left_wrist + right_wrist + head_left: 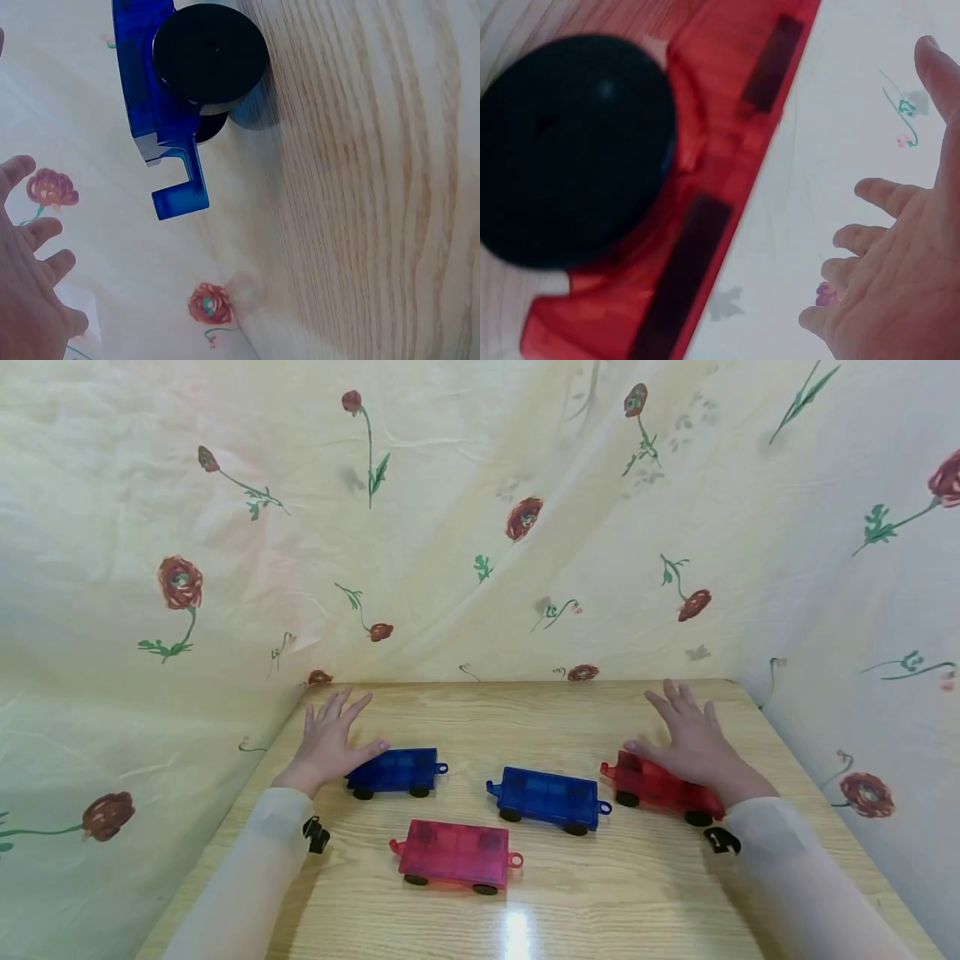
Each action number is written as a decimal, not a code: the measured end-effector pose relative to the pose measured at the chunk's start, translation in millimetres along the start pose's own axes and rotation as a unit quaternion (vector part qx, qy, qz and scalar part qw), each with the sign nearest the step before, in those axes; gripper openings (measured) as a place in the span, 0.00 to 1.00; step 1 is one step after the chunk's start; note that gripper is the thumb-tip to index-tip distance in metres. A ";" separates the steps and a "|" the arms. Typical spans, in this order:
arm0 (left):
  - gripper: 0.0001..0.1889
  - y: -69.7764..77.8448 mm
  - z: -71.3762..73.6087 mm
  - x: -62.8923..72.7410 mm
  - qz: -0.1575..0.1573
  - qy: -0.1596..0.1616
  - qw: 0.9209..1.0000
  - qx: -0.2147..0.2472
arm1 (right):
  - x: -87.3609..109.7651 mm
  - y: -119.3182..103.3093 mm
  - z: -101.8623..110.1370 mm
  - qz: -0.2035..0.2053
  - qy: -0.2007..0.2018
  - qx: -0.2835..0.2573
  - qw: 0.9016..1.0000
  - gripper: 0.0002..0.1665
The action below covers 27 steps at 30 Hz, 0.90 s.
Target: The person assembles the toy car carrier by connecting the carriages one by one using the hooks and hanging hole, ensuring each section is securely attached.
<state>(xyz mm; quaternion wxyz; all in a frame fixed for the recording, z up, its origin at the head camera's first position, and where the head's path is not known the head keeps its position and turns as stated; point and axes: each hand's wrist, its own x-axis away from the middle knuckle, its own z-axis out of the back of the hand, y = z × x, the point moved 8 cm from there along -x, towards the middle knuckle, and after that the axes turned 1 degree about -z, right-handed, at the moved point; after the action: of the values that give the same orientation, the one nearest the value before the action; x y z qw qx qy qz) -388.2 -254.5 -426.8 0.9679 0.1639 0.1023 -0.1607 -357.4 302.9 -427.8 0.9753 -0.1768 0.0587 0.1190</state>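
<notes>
My left hand (328,747), fingers spread, hovers over the left end of a translucent blue toy wagon (405,770); its thumb overlaps the wagon's top in the head view. The left wrist view shows that wagon's black wheel (210,54) and hook (182,196) close up, with the fingers apart from them. On the right, my right hand (697,739) spreads its fingers above a red toy wagon (654,785), partly covering it. In the right wrist view the red wagon (727,161) and its big black wheel (577,150) stand beside the straight fingers. Neither hand holds anything.
Between the hands stands a second blue wagon (547,795). Nearer to me is a pink wagon (453,852). All have hooks or rings at their ends. The wooden table (480,718) meets a flower-printed cloth (450,568) at the back and sides.
</notes>
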 end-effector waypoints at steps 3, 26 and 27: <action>0.51 2.4 1.0 2.2 -0.002 0.001 1.000 0.004 | 0.7 -5.8 0.8 0.004 0.002 -0.008 1.000 0.63; 0.53 15.0 -8.4 14.9 -0.020 -0.005 0.999 0.034 | 8.1 -52.3 -17.8 0.049 0.019 -0.050 0.997 0.64; 0.53 15.8 -9.1 15.4 -0.022 -0.006 0.999 0.039 | 8.5 -55.3 -18.7 0.052 0.018 -0.056 0.997 0.64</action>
<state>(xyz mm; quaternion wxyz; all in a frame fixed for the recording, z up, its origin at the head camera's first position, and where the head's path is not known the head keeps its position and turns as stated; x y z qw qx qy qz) -369.8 -241.4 -434.6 0.9577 0.1983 0.0941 -0.1863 -336.6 247.7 -428.2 0.9550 -0.2301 0.0786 0.1697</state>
